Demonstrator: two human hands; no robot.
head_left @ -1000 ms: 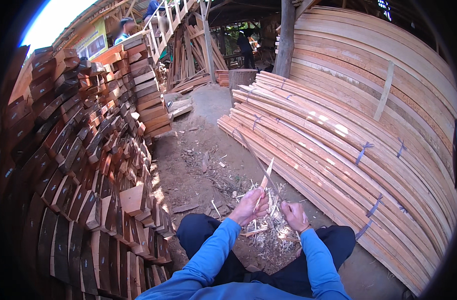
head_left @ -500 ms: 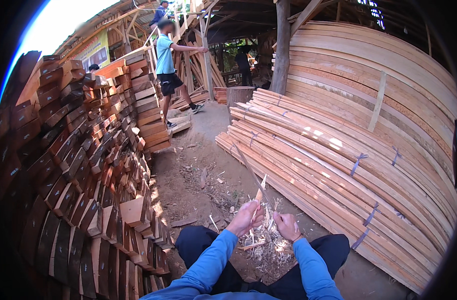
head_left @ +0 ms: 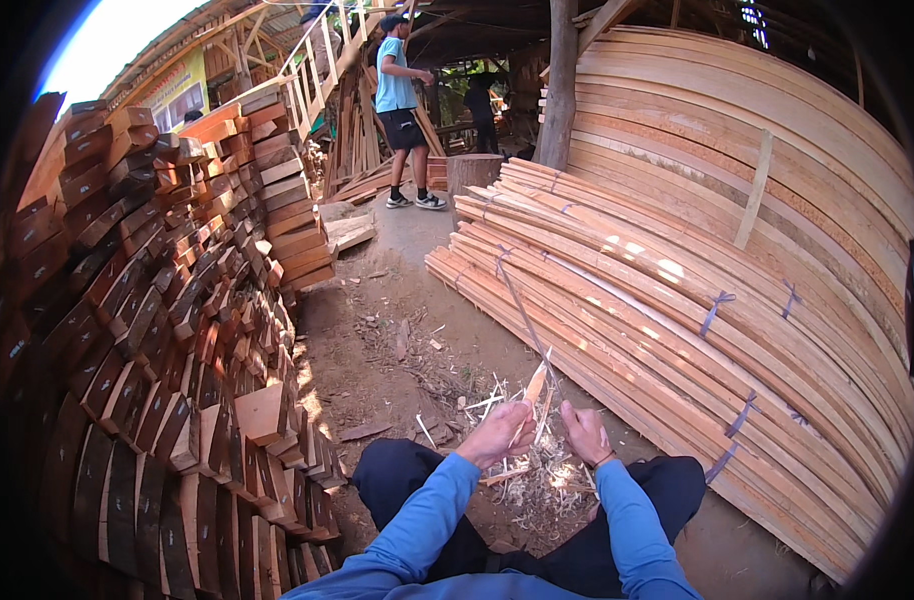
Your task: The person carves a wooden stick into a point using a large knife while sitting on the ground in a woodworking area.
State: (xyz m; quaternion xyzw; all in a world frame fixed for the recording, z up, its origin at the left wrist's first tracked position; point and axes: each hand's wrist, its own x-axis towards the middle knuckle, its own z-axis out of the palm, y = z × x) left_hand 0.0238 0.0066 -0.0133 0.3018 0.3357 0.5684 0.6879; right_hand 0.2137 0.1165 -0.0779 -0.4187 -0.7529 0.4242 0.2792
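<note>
My left hand (head_left: 498,435) is closed around a short piece of pale wood (head_left: 536,384) whose pointed end sticks up and away from me. Just to its right, my right hand (head_left: 585,432) is wrapped round the handle of a long, thin, dark-bladed knife (head_left: 523,312). Its blade slants forward and left, passing close beside the wood's tip; whether the two touch I cannot tell. The knife's handle is mostly hidden in my fingers. Pale wood shavings (head_left: 547,497) lie heaped on the ground below my hands, between my bent knees.
Stacked timber blocks (head_left: 267,415) rise along my left. Bundles of long strips (head_left: 617,300), tied with purple bands, lie on my right before a tall stack of planks (head_left: 697,130). Farther off are a stump (head_left: 474,173), a wooden post (head_left: 559,90) and a standing person (head_left: 401,110).
My right hand and the knife have shifted slightly right, and the wood in my left hand leans farther right. In the background, the walking person has moved right and now stands more upright.
</note>
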